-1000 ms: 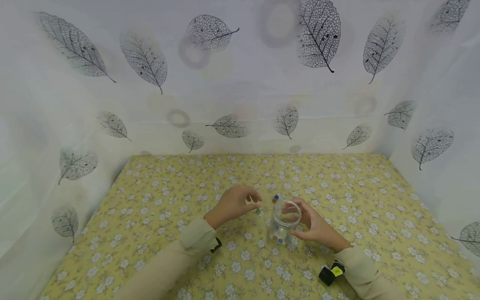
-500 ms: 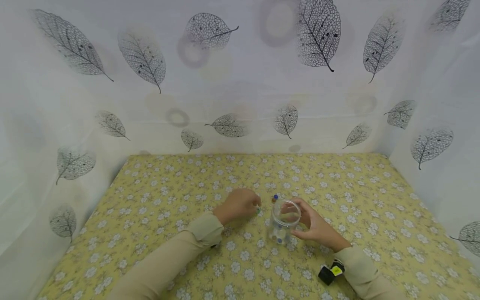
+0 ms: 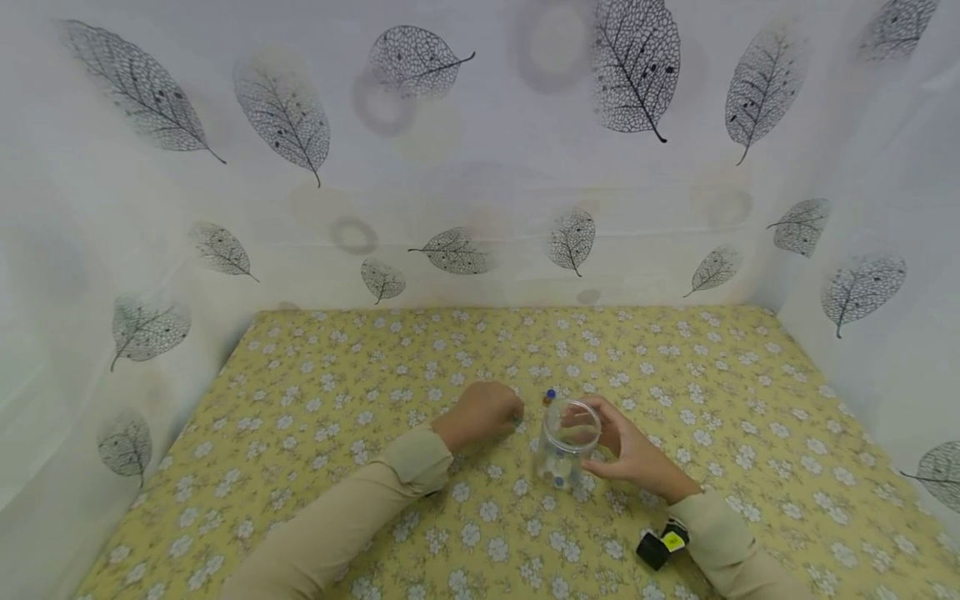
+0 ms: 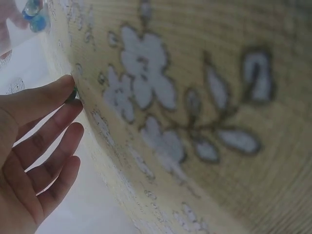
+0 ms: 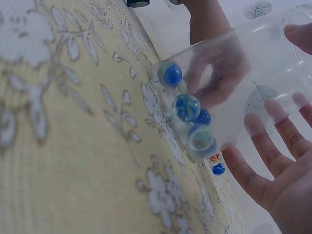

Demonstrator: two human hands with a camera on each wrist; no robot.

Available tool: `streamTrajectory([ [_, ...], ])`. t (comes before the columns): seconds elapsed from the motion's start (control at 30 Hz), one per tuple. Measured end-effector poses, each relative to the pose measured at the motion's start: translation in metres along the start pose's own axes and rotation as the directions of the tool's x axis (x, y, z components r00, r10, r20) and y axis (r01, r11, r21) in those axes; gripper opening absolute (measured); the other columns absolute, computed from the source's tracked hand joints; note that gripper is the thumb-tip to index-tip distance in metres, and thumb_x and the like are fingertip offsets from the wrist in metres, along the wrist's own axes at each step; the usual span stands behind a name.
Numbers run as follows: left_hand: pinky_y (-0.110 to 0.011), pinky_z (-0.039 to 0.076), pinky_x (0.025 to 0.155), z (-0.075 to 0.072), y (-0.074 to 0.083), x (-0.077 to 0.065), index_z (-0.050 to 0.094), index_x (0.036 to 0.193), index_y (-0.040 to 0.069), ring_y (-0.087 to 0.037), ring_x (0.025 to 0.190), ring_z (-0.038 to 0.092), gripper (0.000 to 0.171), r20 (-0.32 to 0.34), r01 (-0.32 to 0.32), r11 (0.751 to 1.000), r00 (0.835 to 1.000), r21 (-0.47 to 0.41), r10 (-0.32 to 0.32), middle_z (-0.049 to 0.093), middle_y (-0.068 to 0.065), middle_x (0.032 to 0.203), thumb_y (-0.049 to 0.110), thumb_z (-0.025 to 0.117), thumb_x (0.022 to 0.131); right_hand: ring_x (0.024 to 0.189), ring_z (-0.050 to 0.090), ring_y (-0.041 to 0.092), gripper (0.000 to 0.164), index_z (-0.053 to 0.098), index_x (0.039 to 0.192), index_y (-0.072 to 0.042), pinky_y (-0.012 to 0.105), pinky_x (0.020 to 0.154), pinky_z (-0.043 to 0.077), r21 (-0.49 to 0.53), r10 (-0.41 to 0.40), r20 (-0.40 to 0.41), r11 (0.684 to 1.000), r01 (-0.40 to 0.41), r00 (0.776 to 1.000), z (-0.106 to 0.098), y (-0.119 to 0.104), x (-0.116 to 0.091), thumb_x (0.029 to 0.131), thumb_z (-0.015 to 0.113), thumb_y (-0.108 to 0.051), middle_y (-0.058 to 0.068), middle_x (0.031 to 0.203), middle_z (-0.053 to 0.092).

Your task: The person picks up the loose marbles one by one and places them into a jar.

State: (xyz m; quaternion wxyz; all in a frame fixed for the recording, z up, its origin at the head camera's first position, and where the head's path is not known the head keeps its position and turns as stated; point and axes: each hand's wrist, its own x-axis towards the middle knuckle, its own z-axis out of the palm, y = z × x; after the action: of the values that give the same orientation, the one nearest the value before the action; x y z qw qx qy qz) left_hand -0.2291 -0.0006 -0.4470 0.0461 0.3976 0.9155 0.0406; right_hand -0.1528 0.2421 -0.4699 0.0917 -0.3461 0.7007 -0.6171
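My left hand (image 3: 480,412) is low over the cloth, left of a clear plastic jar (image 3: 551,462). In the left wrist view its thumb and index finger pinch a small green marble (image 4: 72,94) at the cloth surface, mostly hidden by the fingertips. The other fingers are spread and loosely bent. My right hand (image 3: 633,457) holds the jar from its right side, with thumb and fingers around the wall. The jar stands upright and uncapped. Several blue and clear glass marbles (image 5: 186,107) lie at its bottom.
Behind the jar, a blue marble (image 3: 551,393) and an orange-patterned marble (image 5: 214,158) lie close together on the yellow flowered tablecloth (image 3: 375,358). A black wrist device (image 3: 660,546) sits under the right sleeve. White leaf-print curtains (image 3: 480,200) enclose the table.
My left hand has come down and slightly right onto the green marble, its fingers closing from a spread pose to a pinch. The right hand and the jar stay in place.
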Motion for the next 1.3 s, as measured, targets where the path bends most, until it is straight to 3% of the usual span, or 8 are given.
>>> streamTrajectory([
  [0.2,-0.020,0.053,0.071,0.001,-0.001,0.001,0.076,0.085,0.019,-0.007,0.079,0.066,0.005,0.008,0.033,0.996,0.999,-0.080,-0.032,0.073,0.008,0.088,0.020,0.074,0.081,0.125,0.049,0.016,0.065,0.019,0.138,0.012,0.030,0.099,0.048,0.008,0.047,-0.012,0.999,-0.047,0.999,0.000,-0.002,-0.001,0.085,0.058,0.010,0.025,0.135,0.037],
  [0.4,-0.022,0.053,0.071,0.000,0.000,0.008,0.075,0.083,0.018,-0.009,0.080,0.065,0.005,0.054,0.093,0.981,0.995,-0.168,-0.085,0.072,0.006,0.088,0.017,0.076,0.078,0.123,0.050,0.012,0.064,0.019,0.138,0.013,0.024,0.096,0.048,-0.019,0.013,-0.001,1.000,-0.013,1.000,-0.002,0.000,-0.002,0.086,0.056,0.011,0.009,0.137,0.041],
  [0.53,-0.021,0.052,0.069,-0.001,0.003,0.011,0.075,0.081,0.018,-0.008,0.078,0.064,0.004,0.065,0.107,0.979,0.993,-0.173,-0.097,0.072,0.006,0.086,0.018,0.077,0.077,0.123,0.050,0.012,0.064,0.019,0.138,0.012,0.022,0.095,0.048,-0.014,0.019,-0.008,1.000,-0.020,1.000,-0.003,0.000,-0.004,0.086,0.056,0.012,0.009,0.137,0.042],
  [0.8,-0.021,0.052,0.068,0.000,0.005,0.012,0.075,0.081,0.018,-0.008,0.078,0.065,0.005,0.034,0.127,0.979,0.992,-0.162,-0.123,0.072,0.006,0.086,0.016,0.077,0.076,0.124,0.050,0.011,0.061,0.023,0.139,0.007,0.021,0.093,0.048,-0.044,0.024,-0.011,0.999,-0.024,1.000,-0.004,0.000,-0.005,0.087,0.055,0.011,0.030,0.133,0.038],
  [1.1,-0.021,0.053,0.068,0.001,0.002,0.011,0.076,0.082,0.018,-0.008,0.079,0.065,0.006,0.035,0.130,0.976,0.991,-0.176,-0.126,0.072,0.007,0.088,0.016,0.077,0.076,0.124,0.050,0.015,0.062,0.020,0.138,0.011,0.023,0.094,0.049,-0.018,0.012,-0.004,1.000,-0.012,1.000,-0.003,0.000,-0.004,0.087,0.056,0.011,0.029,0.134,0.038],
  [1.3,-0.022,0.053,0.068,0.005,-0.008,0.007,0.075,0.079,0.019,-0.007,0.075,0.064,0.003,0.036,0.152,0.962,0.988,-0.228,-0.147,0.072,0.008,0.083,0.018,0.077,0.076,0.126,0.049,0.021,0.065,0.023,0.141,0.004,0.025,0.096,0.048,-0.003,0.062,-0.022,0.998,-0.062,0.998,0.000,-0.003,-0.002,0.087,0.058,0.008,0.015,0.138,0.039],
])
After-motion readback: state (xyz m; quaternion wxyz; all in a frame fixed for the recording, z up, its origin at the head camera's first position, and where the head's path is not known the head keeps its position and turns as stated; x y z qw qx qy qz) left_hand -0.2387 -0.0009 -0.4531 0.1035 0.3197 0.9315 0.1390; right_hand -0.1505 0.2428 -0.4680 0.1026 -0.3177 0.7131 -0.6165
